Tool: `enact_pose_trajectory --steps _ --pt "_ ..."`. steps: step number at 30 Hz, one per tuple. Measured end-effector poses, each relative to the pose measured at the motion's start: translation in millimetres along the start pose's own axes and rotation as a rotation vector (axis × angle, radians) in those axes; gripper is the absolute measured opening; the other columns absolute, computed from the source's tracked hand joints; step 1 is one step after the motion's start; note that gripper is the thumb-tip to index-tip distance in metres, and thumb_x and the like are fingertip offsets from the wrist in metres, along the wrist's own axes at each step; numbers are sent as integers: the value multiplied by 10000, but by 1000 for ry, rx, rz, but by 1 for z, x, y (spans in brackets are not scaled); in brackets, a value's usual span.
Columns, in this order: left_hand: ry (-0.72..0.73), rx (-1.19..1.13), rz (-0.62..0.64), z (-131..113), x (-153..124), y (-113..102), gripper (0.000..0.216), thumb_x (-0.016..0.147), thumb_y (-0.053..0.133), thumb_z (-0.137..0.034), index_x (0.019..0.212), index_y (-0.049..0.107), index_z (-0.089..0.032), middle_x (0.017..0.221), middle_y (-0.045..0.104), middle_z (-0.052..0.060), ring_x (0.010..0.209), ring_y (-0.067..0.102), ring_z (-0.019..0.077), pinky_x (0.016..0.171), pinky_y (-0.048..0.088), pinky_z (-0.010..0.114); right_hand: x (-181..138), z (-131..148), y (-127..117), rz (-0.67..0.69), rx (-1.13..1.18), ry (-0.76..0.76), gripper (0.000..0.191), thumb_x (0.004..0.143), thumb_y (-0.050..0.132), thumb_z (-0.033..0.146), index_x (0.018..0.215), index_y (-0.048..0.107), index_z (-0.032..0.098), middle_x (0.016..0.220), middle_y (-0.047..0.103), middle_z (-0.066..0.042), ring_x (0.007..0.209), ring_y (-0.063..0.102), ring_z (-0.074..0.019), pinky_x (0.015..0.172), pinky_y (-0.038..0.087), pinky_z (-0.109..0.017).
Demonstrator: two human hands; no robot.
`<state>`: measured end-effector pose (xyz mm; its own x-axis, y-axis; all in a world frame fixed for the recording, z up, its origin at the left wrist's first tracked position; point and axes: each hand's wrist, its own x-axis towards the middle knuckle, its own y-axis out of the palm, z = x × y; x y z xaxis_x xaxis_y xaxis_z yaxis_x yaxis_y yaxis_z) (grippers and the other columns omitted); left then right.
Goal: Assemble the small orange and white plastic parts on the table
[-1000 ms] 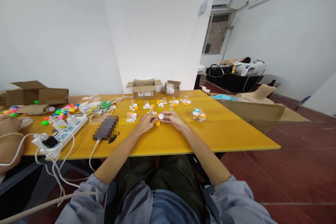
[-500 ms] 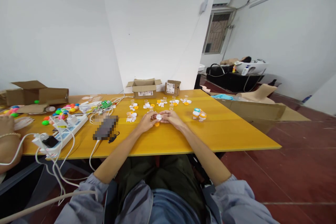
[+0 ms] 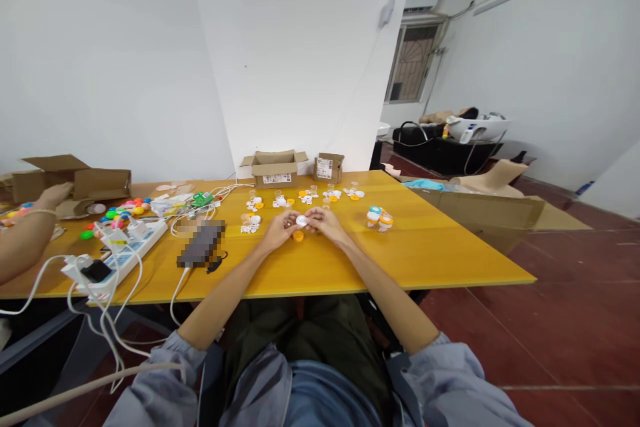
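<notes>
White round piece [image 3: 301,221], head view: we see it between both hands over the counter [image 3: 425,247], left grip [image 3: 281,229] and right grip [image 3: 326,223] each pinching its rim with fingertips. Too small for us to read its details. We mark an orange cap [image 3: 298,236] on the counter, just on the wearer's side of the piece. Beyond the hands we get scattered small white parts [image 3: 251,228], orange discs [image 3: 259,205] and clear cups [image 3: 327,203]; at the back, an open carton [image 3: 277,179] beside a smaller box [image 3: 328,169]. Right of the hands, we note lidded cups [image 3: 373,216] grouped close together. Far left, a co-worker's hand [image 3: 56,195] is by cardboard.
</notes>
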<state>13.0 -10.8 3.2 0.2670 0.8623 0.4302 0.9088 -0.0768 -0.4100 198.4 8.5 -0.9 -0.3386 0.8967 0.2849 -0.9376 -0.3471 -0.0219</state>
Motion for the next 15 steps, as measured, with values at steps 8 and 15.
enact_pose_trajectory --steps 8,15 --pt "-37 -73 19 -4 -1 0 232 777 706 -237 999 668 -183 962 733 45 885 678 166 787 524 278 0 3 2 -4 -44 -68 336 656 797 482 774 621 221 705 697 8 597 637 -141 543 496 -239" --pt "-43 -115 21 -3 0 -1 221 769 709 -212 981 659 -176 963 730 50 908 682 168 826 526 288 2 0 3 0 -50 -149 329 669 788 486 765 609 227 740 664 14 641 621 -145 612 524 -268"
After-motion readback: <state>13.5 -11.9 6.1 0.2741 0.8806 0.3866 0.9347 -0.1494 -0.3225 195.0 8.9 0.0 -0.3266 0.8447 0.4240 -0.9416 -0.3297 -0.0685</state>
